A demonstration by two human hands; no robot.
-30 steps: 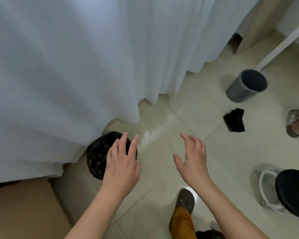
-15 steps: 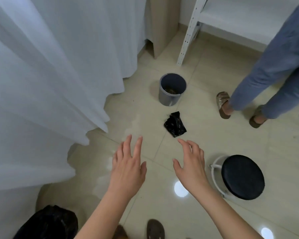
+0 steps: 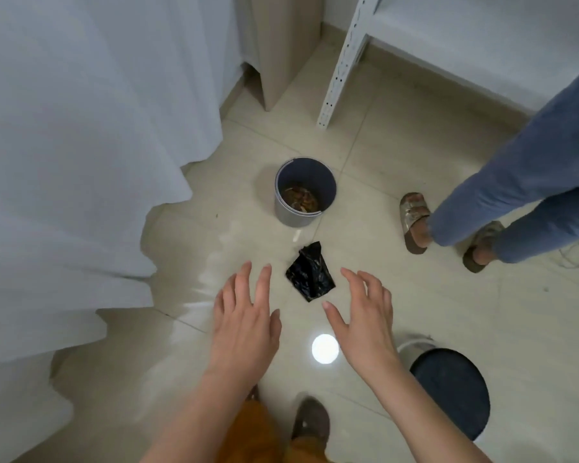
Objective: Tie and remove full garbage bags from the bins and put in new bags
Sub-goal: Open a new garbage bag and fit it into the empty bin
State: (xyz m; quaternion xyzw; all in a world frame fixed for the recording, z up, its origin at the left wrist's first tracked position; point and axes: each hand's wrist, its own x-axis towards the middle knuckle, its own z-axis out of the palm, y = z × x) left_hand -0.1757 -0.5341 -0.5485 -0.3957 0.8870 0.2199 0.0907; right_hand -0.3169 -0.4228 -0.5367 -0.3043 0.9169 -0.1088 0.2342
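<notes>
A small grey bin stands on the tiled floor ahead, unlined, with brown scraps at its bottom. A folded black garbage bag lies flat on the floor just in front of it. My left hand hovers to the left of the bag, fingers spread and empty. To the bag's right, my right hand is spread too, holding nothing. Both hands are above the floor and apart from the bag.
White curtains fill the left side. Another person in blue trousers and sandals stands right of the bin. A round black stool sits at lower right. A white shelf post and a beige panel are behind.
My view has swung right, away from the bagged black bin by the curtain, which has left the frame. The grey bin and folded bag now lie straight ahead; both hands stay spread and empty.
</notes>
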